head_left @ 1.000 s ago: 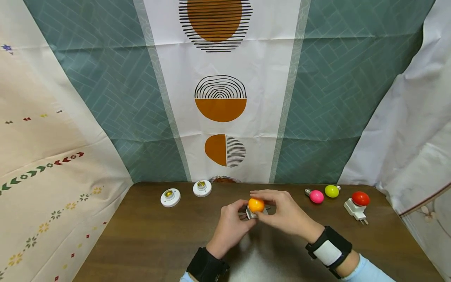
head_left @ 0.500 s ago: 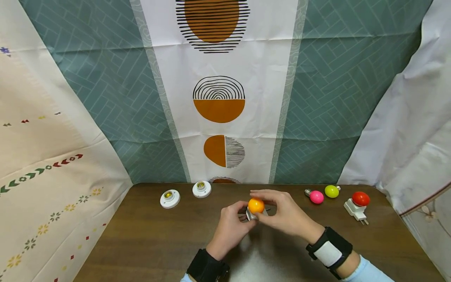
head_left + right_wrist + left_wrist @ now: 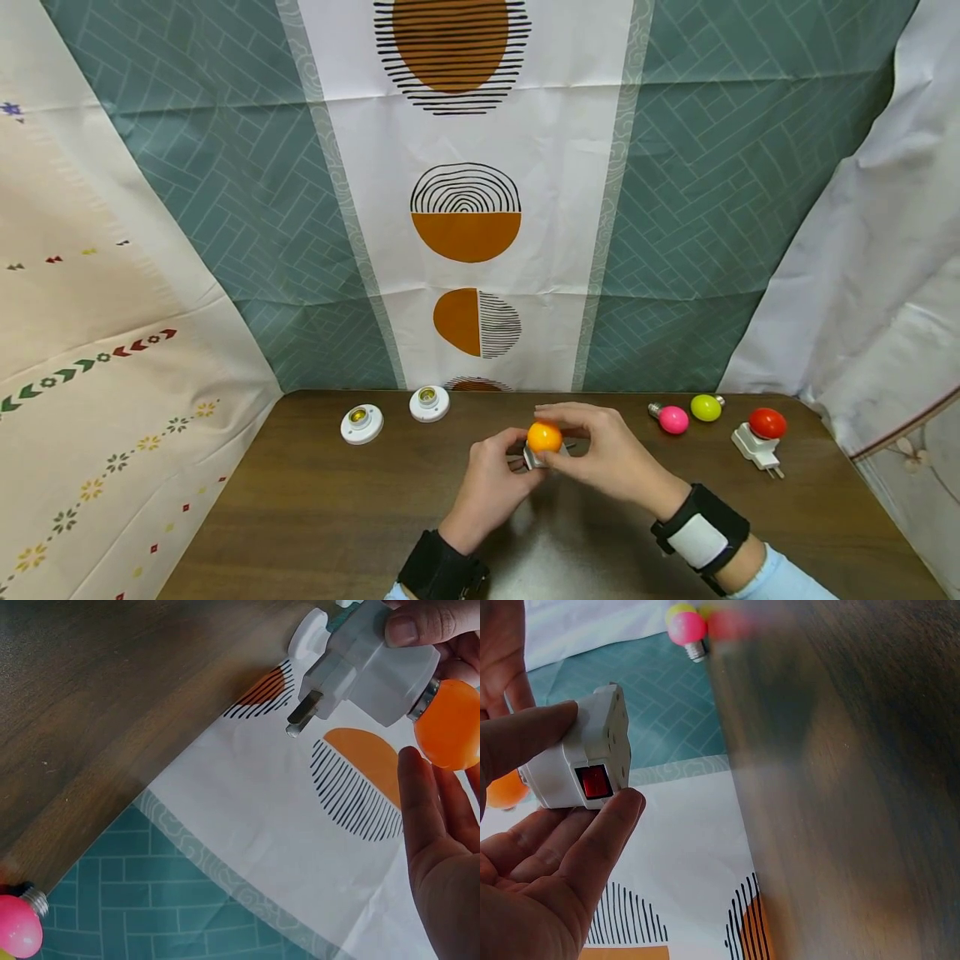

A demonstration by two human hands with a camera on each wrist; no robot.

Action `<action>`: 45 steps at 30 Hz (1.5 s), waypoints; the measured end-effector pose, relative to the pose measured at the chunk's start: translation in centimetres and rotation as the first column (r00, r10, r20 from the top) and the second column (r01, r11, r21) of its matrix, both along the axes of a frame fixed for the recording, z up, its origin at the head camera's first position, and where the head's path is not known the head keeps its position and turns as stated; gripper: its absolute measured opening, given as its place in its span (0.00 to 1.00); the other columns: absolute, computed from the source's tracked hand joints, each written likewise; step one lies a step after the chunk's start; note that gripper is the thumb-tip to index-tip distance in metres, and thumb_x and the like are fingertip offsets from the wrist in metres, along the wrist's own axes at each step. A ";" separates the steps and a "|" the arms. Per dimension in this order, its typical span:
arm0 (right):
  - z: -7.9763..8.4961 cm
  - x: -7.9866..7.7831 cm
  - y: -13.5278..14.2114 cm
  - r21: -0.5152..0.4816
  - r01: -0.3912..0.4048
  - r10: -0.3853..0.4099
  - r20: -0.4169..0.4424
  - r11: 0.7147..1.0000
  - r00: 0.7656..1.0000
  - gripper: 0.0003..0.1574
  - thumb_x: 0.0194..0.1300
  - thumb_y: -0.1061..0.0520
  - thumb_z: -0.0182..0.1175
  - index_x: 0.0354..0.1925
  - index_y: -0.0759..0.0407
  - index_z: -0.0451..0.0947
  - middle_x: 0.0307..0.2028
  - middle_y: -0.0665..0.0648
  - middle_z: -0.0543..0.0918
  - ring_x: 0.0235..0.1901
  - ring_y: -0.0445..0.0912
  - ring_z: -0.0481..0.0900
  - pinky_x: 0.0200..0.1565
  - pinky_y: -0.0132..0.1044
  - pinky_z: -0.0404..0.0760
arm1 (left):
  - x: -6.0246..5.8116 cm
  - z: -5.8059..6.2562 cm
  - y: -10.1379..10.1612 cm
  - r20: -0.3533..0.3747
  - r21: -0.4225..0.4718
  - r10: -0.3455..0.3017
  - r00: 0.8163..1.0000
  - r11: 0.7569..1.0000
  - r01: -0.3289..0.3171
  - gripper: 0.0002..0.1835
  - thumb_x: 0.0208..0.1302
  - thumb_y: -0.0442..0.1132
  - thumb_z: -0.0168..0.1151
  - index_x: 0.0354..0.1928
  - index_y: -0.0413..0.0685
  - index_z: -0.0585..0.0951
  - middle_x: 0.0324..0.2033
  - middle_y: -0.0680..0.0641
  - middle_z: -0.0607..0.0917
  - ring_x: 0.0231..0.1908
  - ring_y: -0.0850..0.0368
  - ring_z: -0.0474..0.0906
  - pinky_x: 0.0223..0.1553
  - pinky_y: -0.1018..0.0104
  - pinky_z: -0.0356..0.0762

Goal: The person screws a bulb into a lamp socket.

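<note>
My left hand (image 3: 498, 471) grips a white plug-in lamp socket (image 3: 589, 750) between thumb and fingers, above the table. A red switch (image 3: 594, 781) shows on its side in the left wrist view, and the metal plug pins (image 3: 303, 712) stick out in the right wrist view. Seated at the socket's mouth is a round orange light bulb (image 3: 544, 435), a narrow band of its metal base visible. The fingers and thumb of my right hand (image 3: 603, 450) curve round this bulb and hold it. Part of the socket is hidden behind the hands in the head view.
Two round white lamp holders (image 3: 362, 423) (image 3: 430, 403) sit at the table's back left. On the right lie a pink bulb (image 3: 673, 419) and a yellow-green bulb (image 3: 706, 407). Beside them is another white plug-in socket (image 3: 756, 448) bearing a red bulb (image 3: 767, 422). Patterned cloth (image 3: 480, 125) hangs behind.
The right fingertips have shifted very slightly around the orange bulb. Both hands and the socket otherwise keep their places.
</note>
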State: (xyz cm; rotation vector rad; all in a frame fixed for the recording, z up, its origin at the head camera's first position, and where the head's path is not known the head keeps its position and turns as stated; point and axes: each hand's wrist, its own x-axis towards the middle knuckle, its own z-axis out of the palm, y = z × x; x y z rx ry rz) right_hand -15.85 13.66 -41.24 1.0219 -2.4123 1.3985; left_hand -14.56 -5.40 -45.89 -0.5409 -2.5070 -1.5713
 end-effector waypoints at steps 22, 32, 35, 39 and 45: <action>0.1 0.0 -0.4 0.036 -0.044 0.045 -0.023 0.998 0.999 0.31 0.52 0.54 0.68 0.56 0.47 0.74 0.52 0.46 0.76 0.49 0.40 0.74 0.46 0.37 0.74 | 0.4 0.3 -0.2 -0.001 0.007 0.015 1.000 1.000 -0.015 0.18 0.49 0.41 0.70 0.45 0.52 0.79 0.39 0.57 0.81 0.40 0.65 0.77 0.38 0.71 0.74; -0.2 0.0 -0.7 0.000 -0.010 0.010 -0.036 1.000 0.999 0.27 0.50 0.52 0.70 0.51 0.47 0.77 0.48 0.47 0.79 0.47 0.40 0.76 0.43 0.37 0.76 | 0.3 0.2 -0.5 -0.004 -0.006 0.012 1.000 1.000 -0.012 0.18 0.50 0.44 0.71 0.44 0.53 0.79 0.39 0.58 0.81 0.40 0.66 0.77 0.38 0.71 0.74; -0.2 0.0 -0.7 0.006 -0.008 0.009 -0.043 1.000 0.999 0.28 0.50 0.51 0.70 0.52 0.46 0.77 0.51 0.45 0.77 0.49 0.40 0.75 0.45 0.37 0.75 | 0.4 0.2 -0.4 0.000 -0.005 0.010 1.000 1.000 -0.010 0.19 0.50 0.44 0.71 0.45 0.54 0.79 0.40 0.58 0.80 0.40 0.67 0.76 0.38 0.71 0.74; 0.0 0.0 -0.6 0.015 -0.032 0.033 -0.054 0.999 0.998 0.31 0.51 0.52 0.70 0.55 0.45 0.75 0.55 0.44 0.74 0.52 0.42 0.73 0.47 0.37 0.74 | 0.4 0.3 -0.4 0.000 0.002 0.004 1.000 1.000 -0.004 0.19 0.50 0.44 0.71 0.45 0.54 0.79 0.40 0.58 0.81 0.40 0.67 0.77 0.38 0.72 0.74; 0.1 -0.1 -0.5 0.038 -0.068 0.069 -0.030 0.997 0.997 0.32 0.51 0.58 0.68 0.55 0.45 0.74 0.54 0.46 0.75 0.52 0.41 0.73 0.48 0.38 0.73 | 0.3 0.2 -0.2 0.000 0.005 0.008 1.000 1.000 -0.008 0.19 0.49 0.42 0.71 0.45 0.53 0.79 0.40 0.57 0.81 0.40 0.67 0.77 0.38 0.71 0.74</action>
